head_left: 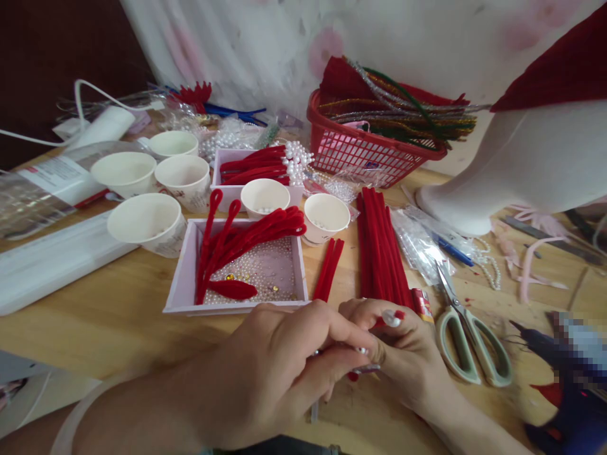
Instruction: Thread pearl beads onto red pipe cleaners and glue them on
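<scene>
Above the table's front, my left hand (289, 363) pinches a small white pearl bead (361, 350) between thumb and forefinger. My right hand (408, 354) meets those fingertips and is closed around a short piece of red chenille stem (399, 314). A whitish, shiny piece (391, 318) pokes out beside the red fuzz; its kind is unclear. Most of what lies between the hands is hidden by fingers. Just beyond them are a few short red chenille stems (328, 270) and a thick bundle of long red chenille stems (382, 246).
A lilac tray (175, 294) holds red loops and loose pearls. Paper cups (147, 221) stand behind it. Scissors (472, 344) and a dark glue gun (559, 392) lie right. Farther back are a red basket (374, 155) of chenille stems and a white stand (493, 170).
</scene>
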The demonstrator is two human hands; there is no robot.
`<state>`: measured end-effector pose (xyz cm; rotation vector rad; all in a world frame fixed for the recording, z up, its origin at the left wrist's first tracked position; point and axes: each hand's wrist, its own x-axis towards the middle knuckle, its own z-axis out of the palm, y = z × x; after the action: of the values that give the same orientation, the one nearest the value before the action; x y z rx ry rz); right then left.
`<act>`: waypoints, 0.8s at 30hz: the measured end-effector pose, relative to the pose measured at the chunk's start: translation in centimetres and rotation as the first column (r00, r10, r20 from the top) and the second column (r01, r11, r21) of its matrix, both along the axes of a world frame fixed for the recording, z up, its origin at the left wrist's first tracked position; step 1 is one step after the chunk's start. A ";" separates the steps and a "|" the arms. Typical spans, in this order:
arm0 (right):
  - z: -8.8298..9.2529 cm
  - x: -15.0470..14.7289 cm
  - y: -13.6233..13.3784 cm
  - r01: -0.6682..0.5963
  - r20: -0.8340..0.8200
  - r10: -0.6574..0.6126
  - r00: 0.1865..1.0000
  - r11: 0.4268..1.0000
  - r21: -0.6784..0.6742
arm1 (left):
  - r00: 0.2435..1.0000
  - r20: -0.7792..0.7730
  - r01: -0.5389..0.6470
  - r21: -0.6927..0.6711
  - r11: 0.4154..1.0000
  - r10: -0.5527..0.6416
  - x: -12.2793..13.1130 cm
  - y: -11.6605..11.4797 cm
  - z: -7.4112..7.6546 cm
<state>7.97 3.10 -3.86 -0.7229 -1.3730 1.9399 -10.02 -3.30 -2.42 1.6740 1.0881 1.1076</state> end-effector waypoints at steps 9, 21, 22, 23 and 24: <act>-0.1 0.2 -0.1 -0.020 -0.032 0.020 0.999 1.000 -0.005 | 0.997 0.040 0.071 0.036 0.997 -0.073 0.1 0.0 0.0; -0.1 -0.4 -0.2 -0.090 0.010 0.090 0.996 0.996 -0.029 | 0.975 -0.122 -0.165 0.147 0.975 0.184 -0.6 -1.1 -0.8; -0.2 -0.4 -0.2 -0.083 0.028 0.083 0.996 0.996 -0.020 | 0.967 -0.058 -0.242 0.105 0.965 0.249 -0.6 -1.3 -0.6; -0.3 -0.5 -0.1 -0.067 0.050 0.068 0.996 0.998 -0.009 | 0.946 0.020 -0.324 0.051 0.945 0.324 -0.6 -1.5 -0.4; -0.3 -0.5 0.1 -0.046 0.075 0.046 0.996 0.999 0.005 | 0.913 0.097 -0.396 -0.009 0.918 0.395 -0.6 -1.6 -0.2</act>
<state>7.42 3.19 -4.18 -0.7741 -1.4518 1.9607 -10.62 -4.89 -2.65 1.4228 1.3985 1.4361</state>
